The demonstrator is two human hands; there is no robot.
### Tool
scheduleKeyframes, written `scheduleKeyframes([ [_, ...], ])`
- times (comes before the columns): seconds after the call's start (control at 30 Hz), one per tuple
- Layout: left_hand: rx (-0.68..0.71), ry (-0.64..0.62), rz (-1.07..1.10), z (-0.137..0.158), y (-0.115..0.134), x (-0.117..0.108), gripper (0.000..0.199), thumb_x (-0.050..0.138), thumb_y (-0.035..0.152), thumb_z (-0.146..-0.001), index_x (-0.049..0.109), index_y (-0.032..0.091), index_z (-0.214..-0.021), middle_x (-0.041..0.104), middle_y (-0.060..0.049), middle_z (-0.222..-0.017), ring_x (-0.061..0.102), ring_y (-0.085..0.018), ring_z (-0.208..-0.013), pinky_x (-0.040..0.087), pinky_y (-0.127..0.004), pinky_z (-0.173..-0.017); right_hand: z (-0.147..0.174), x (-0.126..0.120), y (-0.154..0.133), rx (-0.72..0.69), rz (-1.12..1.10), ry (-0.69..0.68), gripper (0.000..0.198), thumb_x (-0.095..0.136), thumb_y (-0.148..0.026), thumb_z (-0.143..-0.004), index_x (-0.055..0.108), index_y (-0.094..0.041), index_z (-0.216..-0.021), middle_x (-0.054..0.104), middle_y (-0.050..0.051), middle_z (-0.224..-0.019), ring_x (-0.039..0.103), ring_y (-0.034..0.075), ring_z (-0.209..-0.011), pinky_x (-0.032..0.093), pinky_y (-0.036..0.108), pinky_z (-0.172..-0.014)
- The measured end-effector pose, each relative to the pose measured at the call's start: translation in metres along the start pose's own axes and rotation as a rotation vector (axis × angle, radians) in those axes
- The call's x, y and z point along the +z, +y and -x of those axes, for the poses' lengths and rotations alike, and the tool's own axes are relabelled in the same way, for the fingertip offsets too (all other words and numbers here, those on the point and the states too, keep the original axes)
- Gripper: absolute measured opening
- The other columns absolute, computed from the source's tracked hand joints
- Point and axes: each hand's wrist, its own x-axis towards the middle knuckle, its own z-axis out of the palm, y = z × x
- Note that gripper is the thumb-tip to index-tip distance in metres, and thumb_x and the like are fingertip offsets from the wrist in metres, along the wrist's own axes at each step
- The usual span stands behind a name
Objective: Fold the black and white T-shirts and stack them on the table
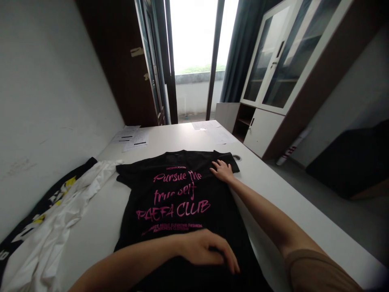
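- White table (pixel 170 138) fills mid-view; window (pixel 194 44) beyond, cabinet (pixel 266 127) to R.
- Tee (pixel 182 194), black w/ pink print, lies spread on table, print up; hem end hard to make out.
- R hand (pixel 223 170): fingers wide, laid on tee nr R sleeve (pixel 234 163).
- L hand (pixel 206 249): fingers bent, close tog., over lower tee; can't tell if touching or gripping.
- Risk: L hand dragging fabric while R hand presses could ruck tee & skew it.
- Risk: R sleeve sits by table grommet (pixel 238 157); sideways push could prob. bunch it there.
- Risk: white cloth (pixel 71 202) is v. close to L sleeve (pixel 124 174); wide sweep could tangle both.
- Count: 2 hands, 1 tee, 2 sleeves, 1 white cloth, 1 dark garment (pixel 54 196) w/ yellow, 1 grommet, 1 cabinet; papers (pixel 133 140) in 2 groups, exact no. unclear.
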Motion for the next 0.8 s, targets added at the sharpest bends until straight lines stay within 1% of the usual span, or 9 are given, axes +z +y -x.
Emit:
scheduleKeyframes([
  [0.13,-0.157,0.655,-0.336,0.034,-0.007,-0.084,0.02,0.054,0.012,-0.092,0.072,0.018,-0.095,0.074,-0.007,-0.104,0.069,-0.019,-0.103,0.052,-0.034,-0.099,0.015,0.008,0.006,0.069,0.043,0.02,0.067,0.026,-0.063,-0.104,0.038,-0.028,-0.159,0.028,0.014,-0.167,0.018,0.035,-0.154,0.013,0.066,-0.119],
  [0.17,-0.206,0.77,-0.448,0.044,-0.013,-0.109,0.02,0.054,0.011,-0.09,0.072,0.019,-0.094,0.073,-0.006,-0.101,0.068,-0.019,-0.1,0.052,-0.034,-0.097,0.016,0.008,0.005,0.079,0.051,0.009,0.067,0.026,-0.063,-0.104,0.036,-0.028,-0.16,0.027,0.014,-0.167,0.017,0.036,-0.155,0.013,0.068,-0.118],
  [0.23,-0.3,0.941,-0.681,0.066,-0.027,-0.16,0.021,0.053,0.011,-0.088,0.072,0.02,-0.092,0.072,-0.005,-0.102,0.067,-0.02,-0.101,0.051,-0.035,-0.099,0.015,0.005,0.002,0.085,0.061,-0.031,0.068,0.025,-0.064,-0.103,0.033,-0.029,-0.162,0.023,0.014,-0.169,0.015,0.039,-0.155,0.013,0.072,-0.115],
  [0.3,-0.421,1.034,-0.877,0.087,-0.042,-0.206,0.022,0.052,0.012,-0.089,0.072,0.02,-0.092,0.071,-0.006,-0.104,0.066,-0.021,-0.106,0.049,-0.036,-0.103,0.012,0.0,-0.002,0.093,0.064,-0.087,0.069,0.027,-0.064,-0.103,0.031,-0.03,-0.162,0.021,0.015,-0.169,0.015,0.042,-0.154,0.014,0.075,-0.113],
  [0.4,-0.724,1.02,-1.003,0.113,-0.062,-0.258,0.026,0.05,0.021,-0.094,0.07,0.021,-0.11,0.071,-0.008,-0.117,0.065,-0.022,-0.112,0.049,-0.034,-0.102,0.006,-0.011,-0.007,0.121,0.056,-0.151,0.069,0.033,-0.063,-0.102,0.033,-0.029,-0.161,0.022,0.017,-0.168,0.018,0.044,-0.153,0.018,0.077,-0.11],
  [0.5,-0.923,0.926,-0.987,0.129,-0.081,-0.285,0.034,0.049,0.034,-0.098,0.066,0.02,-0.124,0.071,-0.01,-0.124,0.066,-0.024,-0.115,0.05,-0.034,-0.1,0.005,-0.017,-0.014,0.132,0.06,-0.099,0.067,0.045,-0.059,-0.099,0.041,-0.026,-0.157,0.023,0.019,-0.168,0.024,0.044,-0.151,0.023,0.074,-0.111],
  [0.63,-0.965,0.843,-0.975,0.136,-0.103,-0.296,0.052,0.046,0.053,-0.098,0.064,0.019,-0.133,0.062,-0.014,-0.142,0.057,-0.029,-0.132,0.042,-0.039,-0.112,0.004,-0.016,-0.033,-0.066,0.066,0.066,0.057,0.049,-0.052,-0.1,0.05,-0.026,-0.151,0.03,0.015,-0.166,0.027,0.035,-0.151,0.019,0.063,-0.119],
  [0.7,-1.007,0.785,-0.969,0.137,-0.112,-0.298,0.064,0.04,0.064,-0.098,0.058,0.022,-0.142,0.049,-0.013,-0.157,0.044,-0.032,-0.145,0.036,-0.048,-0.117,-0.001,-0.014,-0.047,-0.165,0.016,0.055,0.055,0.047,-0.053,-0.102,0.051,-0.028,-0.15,0.038,0.013,-0.163,0.031,0.031,-0.15,0.021,0.058,-0.12],
  [0.8,-1.113,0.698,-0.961,0.139,-0.122,-0.299,0.076,0.03,0.073,-0.096,0.043,0.029,-0.156,0.027,-0.009,-0.17,0.024,-0.037,-0.155,0.028,-0.067,-0.116,-0.016,-0.007,-0.066,-0.19,-0.056,0.005,0.056,0.042,-0.057,-0.103,0.049,-0.03,-0.152,0.042,0.011,-0.16,0.034,0.03,-0.148,0.024,0.058,-0.12],
])
